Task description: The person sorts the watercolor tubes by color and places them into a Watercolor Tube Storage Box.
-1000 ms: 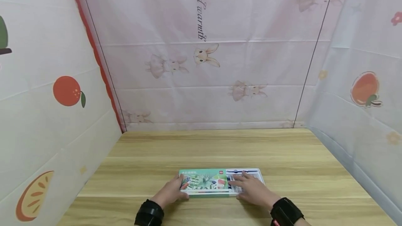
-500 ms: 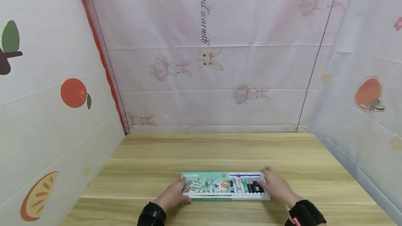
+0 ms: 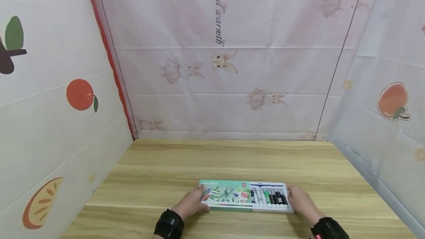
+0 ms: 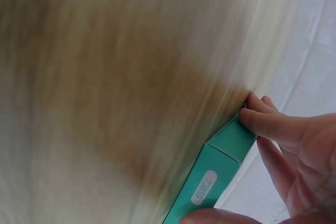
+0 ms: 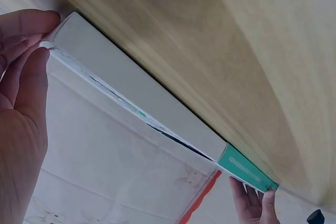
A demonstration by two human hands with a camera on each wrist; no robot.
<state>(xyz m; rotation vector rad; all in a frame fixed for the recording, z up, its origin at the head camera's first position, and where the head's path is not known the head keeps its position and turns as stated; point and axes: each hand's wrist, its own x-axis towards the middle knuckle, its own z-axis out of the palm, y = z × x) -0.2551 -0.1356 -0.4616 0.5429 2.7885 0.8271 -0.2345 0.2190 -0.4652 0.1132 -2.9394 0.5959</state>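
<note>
A flat paint box lies on the table in the head view: a green printed sleeve (image 3: 229, 193) with a white tray (image 3: 273, 210) sticking out of its right end. Several paint tubes (image 3: 275, 197) and a dark slim brush (image 3: 267, 185) show in the tray; the rest is hidden under the sleeve. My left hand (image 3: 190, 203) grips the sleeve's left end, fingers and thumb on its edges, as the left wrist view of the green end (image 4: 207, 174) also shows. My right hand (image 3: 302, 202) pinches the tray's outer end between thumb and fingers, seen close in the right wrist view.
The wooden table (image 3: 212, 161) runs back to a pink rabbit-print cloth (image 3: 189, 113). White fruit-print cloths (image 3: 40, 128) stand along the left and right sides. Each wrist wears a black band (image 3: 169, 224).
My right hand has gone from above the tray to its right end and now pinches it. The box has shifted slightly rightward; my left hand keeps hold of the sleeve.
</note>
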